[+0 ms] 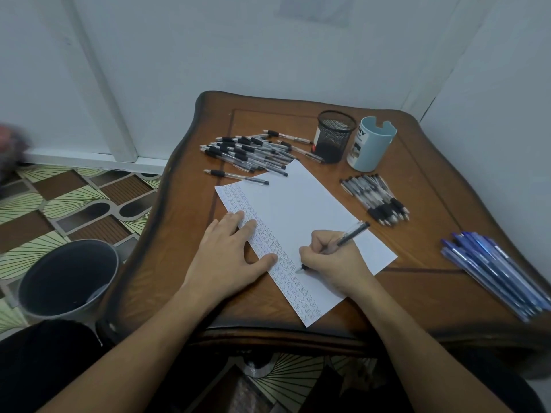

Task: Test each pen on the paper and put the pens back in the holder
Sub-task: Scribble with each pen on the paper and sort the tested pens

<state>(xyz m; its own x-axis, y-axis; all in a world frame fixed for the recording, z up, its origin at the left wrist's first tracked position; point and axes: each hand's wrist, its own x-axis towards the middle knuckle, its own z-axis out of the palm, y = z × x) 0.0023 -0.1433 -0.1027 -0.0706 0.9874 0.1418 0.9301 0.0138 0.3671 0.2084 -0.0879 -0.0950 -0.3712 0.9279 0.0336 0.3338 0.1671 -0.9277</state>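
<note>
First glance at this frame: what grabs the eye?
The right hand grips a pen with its tip on the white paper mid-table. The left hand lies flat on the paper's scribbled left edge. A heap of black pens sprawls at the far left beside a mesh holder, and blue pens lie at the right edge.
</note>
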